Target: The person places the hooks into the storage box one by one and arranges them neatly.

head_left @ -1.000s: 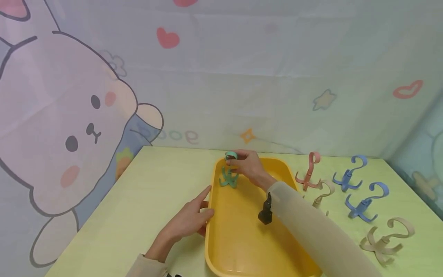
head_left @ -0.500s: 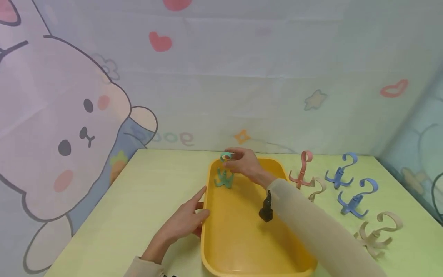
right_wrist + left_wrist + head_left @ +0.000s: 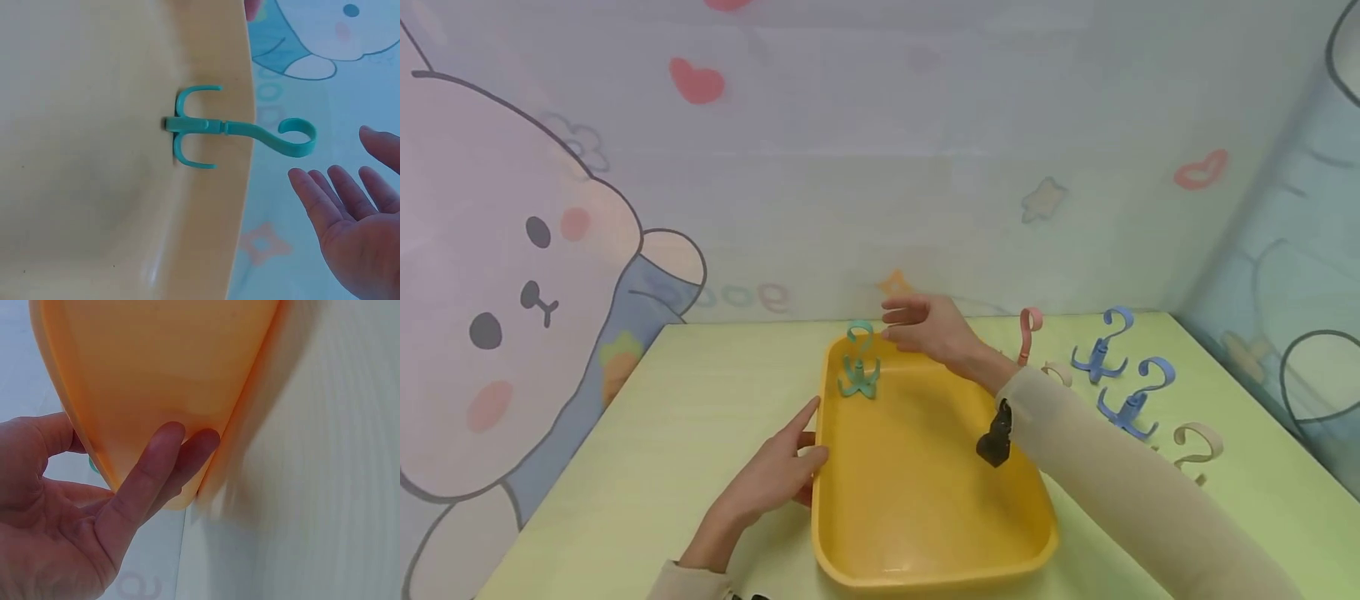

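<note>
A green rotating hanger hook [image 3: 860,375] stands upright inside the yellow tray [image 3: 925,492], near its far left corner, curled top above the rim. My right hand [image 3: 936,329] hovers just right of it, fingers extended and holding nothing. In the right wrist view, a gap separates that hand [image 3: 359,212] from the curl of the green hanger hook [image 3: 215,127]. At the tray's left side, my left hand [image 3: 775,471] grips the wall. The left wrist view has its fingers [image 3: 140,487] flat against the outer wall, while the thumb reaches behind the rim, its tip hidden.
Right of the tray stand a pink hook [image 3: 1028,329], two blue hooks [image 3: 1097,358] and beige ones [image 3: 1198,442], some partly hidden by my right sleeve [image 3: 1112,475]. A printed cloth [image 3: 850,167] hangs behind the table [image 3: 730,367].
My right hand has let go of the green hanger hook and drawn away to the right. The hook stays standing in the tray. My left hand keeps its place while the view shifts.
</note>
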Demonstrator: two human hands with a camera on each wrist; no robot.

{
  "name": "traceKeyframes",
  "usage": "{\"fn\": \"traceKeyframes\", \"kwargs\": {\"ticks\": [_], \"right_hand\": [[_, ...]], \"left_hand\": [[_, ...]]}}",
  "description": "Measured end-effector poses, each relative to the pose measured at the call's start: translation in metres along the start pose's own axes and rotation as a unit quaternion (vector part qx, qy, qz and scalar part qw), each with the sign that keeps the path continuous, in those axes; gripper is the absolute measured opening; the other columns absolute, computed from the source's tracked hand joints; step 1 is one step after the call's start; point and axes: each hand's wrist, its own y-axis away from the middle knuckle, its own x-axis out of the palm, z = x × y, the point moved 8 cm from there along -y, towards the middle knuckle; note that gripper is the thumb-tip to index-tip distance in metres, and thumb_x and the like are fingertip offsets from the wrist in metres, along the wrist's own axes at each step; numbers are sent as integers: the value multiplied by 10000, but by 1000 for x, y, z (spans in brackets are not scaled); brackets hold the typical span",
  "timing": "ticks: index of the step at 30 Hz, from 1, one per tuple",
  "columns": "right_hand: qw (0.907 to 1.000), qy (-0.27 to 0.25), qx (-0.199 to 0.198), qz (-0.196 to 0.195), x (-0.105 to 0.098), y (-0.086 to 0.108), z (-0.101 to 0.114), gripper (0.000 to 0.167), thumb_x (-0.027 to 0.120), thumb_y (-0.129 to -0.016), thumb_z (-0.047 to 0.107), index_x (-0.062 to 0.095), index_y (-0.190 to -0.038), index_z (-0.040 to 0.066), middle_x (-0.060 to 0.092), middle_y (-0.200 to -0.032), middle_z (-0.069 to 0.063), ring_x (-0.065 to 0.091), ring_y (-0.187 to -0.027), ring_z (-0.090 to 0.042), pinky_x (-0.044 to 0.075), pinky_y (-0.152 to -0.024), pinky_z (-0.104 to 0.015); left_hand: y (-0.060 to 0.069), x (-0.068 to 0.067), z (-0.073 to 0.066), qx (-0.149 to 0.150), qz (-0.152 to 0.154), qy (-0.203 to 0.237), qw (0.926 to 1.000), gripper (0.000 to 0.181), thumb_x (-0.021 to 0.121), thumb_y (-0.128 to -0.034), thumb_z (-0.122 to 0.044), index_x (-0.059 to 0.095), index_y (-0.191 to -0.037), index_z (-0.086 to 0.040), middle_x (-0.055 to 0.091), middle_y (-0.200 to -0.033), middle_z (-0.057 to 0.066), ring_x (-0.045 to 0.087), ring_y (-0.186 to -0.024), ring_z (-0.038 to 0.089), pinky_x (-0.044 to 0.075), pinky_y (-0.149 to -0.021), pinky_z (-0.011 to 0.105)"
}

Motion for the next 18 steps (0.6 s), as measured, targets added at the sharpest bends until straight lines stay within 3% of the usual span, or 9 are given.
{"fn": "traceKeyframes", "kwargs": {"ticks": [6, 18], "right_hand": [[9999, -93, -81, 54, -9, 22, 10, 497, 687, -992, 34, 589, -1479, 19, 639, -1442, -244, 646, -1315, -391, 579, -1058, -474], [9997, -233, 59, 75, -23, 63, -5, 482, 663, -1009, 35, 578, -1481, 0, 630, -1457, -243, 647, -1322, -367, 605, -1004, -443]], "left_hand": [[-1, -4, -1, -57, -84, 15, 9999, 814, 516, -1005, -130, 126, -1719, -187, 546, -1504, 289, 758, -756, 270, 665, -658, 415], [2, 2, 1, -52, 68, -26, 10000, 823, 516, -1014, -136, 91, -1719, -146, 513, -1518, 325, 762, -764, 279, 665, -654, 429]]}}
